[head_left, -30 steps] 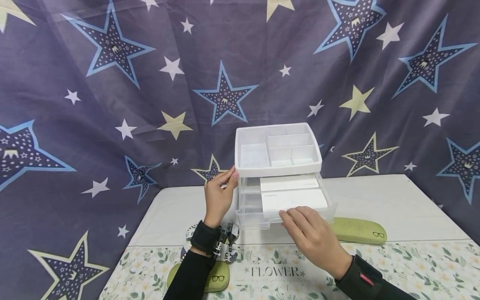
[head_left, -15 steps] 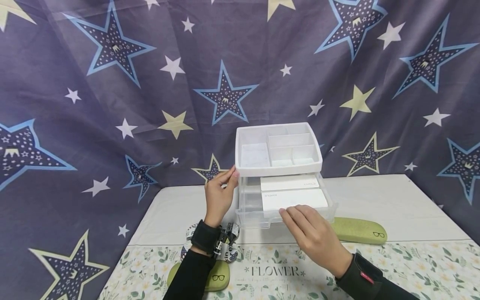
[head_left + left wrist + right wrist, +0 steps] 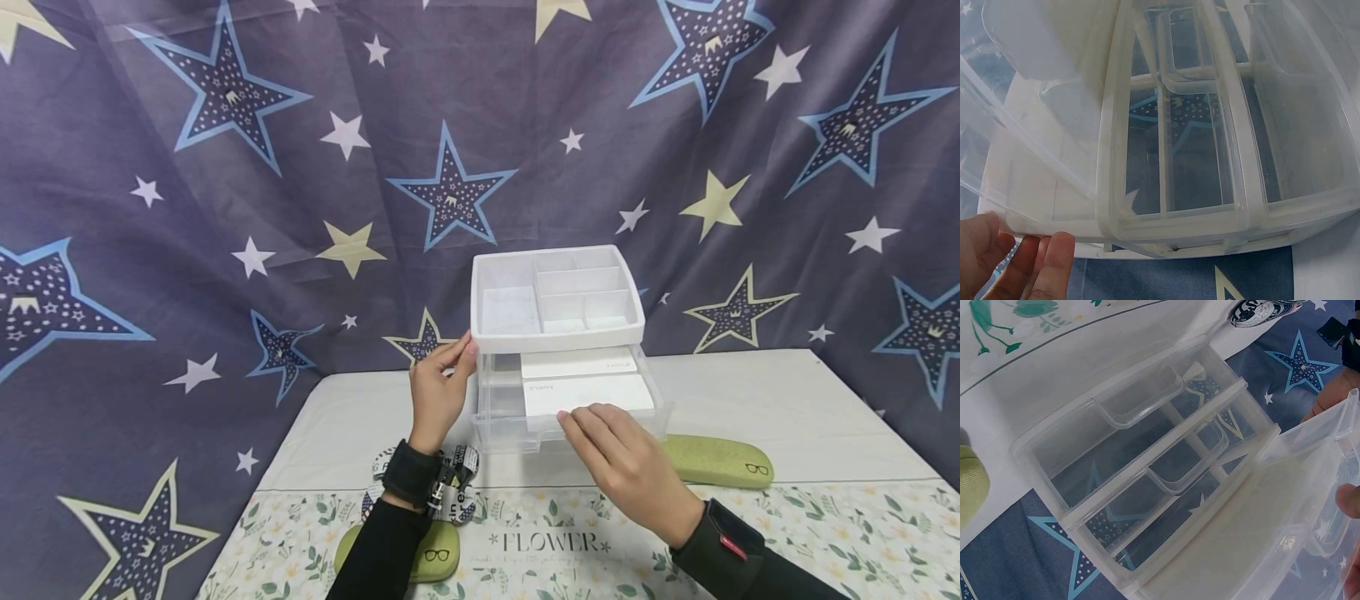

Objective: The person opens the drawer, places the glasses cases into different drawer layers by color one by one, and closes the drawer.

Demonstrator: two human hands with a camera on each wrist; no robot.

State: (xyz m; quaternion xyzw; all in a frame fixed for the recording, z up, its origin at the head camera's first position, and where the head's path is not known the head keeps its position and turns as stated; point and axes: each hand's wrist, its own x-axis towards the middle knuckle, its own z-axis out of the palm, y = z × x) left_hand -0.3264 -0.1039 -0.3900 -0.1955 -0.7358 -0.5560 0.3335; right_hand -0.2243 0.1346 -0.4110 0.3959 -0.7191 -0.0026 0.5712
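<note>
A plastic drawer organizer [image 3: 557,342] with a white compartment tray on top stands on the table. Its clear top drawer [image 3: 504,433] is pulled out and holds two white boxes [image 3: 588,393]. My left hand [image 3: 438,396] grips the tray's front left corner; in the left wrist view its fingers [image 3: 1054,265] lie at the rim. My right hand [image 3: 630,471] holds the drawer's front edge, with the thumb [image 3: 1349,500] near the handle cutout in the right wrist view. Two lower clear drawers [image 3: 1141,394] are pushed in, with nothing seen inside.
A green glasses case [image 3: 720,461] lies right of the organizer, another green case [image 3: 437,557] under my left forearm. A black-and-white printed item [image 3: 457,504] is partly hidden by the left wrist. Behind the table [image 3: 757,392] hangs a star-patterned curtain [image 3: 525,100].
My right hand and the drawer front have shifted slightly back toward the organizer, so the drawer is a little less pulled out. My left hand has stayed at the corner.
</note>
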